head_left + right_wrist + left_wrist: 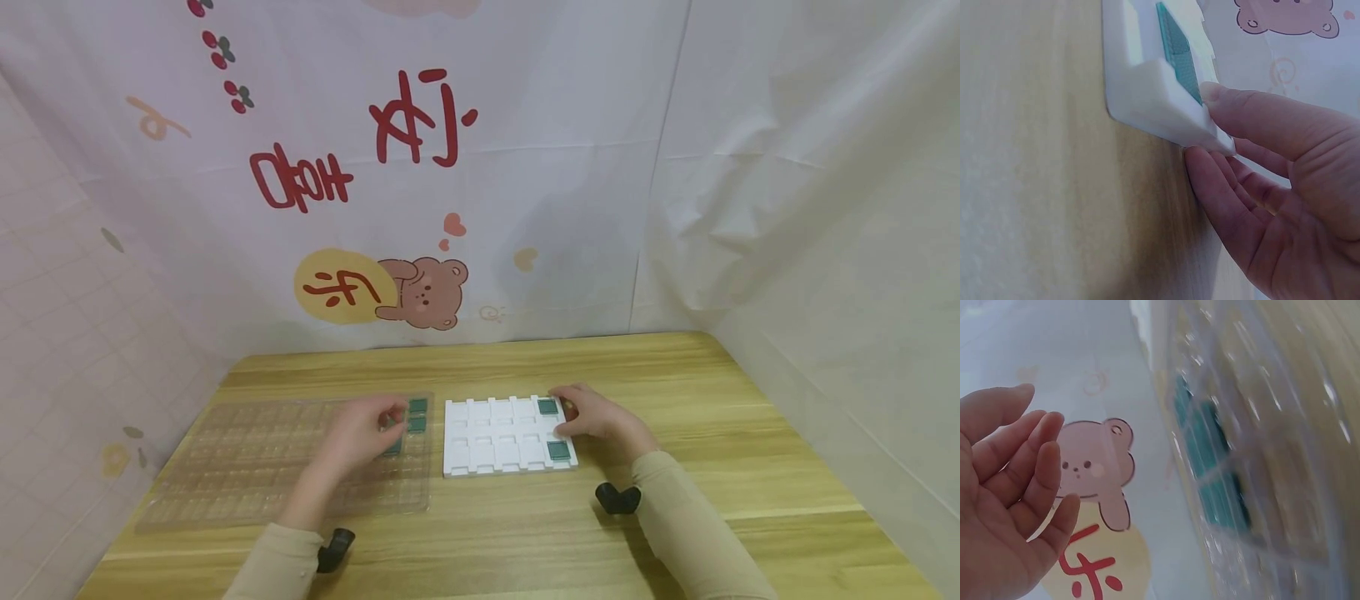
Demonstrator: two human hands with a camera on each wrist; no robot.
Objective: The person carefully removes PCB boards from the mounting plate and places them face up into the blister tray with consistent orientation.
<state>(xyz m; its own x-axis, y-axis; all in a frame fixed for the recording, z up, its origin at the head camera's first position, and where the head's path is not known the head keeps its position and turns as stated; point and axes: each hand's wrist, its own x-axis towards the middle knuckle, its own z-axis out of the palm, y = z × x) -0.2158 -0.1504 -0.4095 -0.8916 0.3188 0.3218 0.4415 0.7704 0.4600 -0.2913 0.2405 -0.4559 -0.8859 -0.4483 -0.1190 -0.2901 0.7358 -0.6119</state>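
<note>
My left hand hovers over the right part of a clear plastic tray, fingers loosely bent with nothing between them. Several green square chips sit there, among them a far-corner chip; others are partly hidden by the hand. In the left wrist view, green chips appear blurred in the clear tray. On the right, a white compartment tray bears a green chip in its far right pocket and another chip in its near right pocket. My right hand grips this tray's right edge between thumb and fingers.
Both trays lie side by side on a wood-grain table, a narrow gap between them. A printed white cloth hangs behind the table's far edge. Black wrist mounts stick out from both forearms.
</note>
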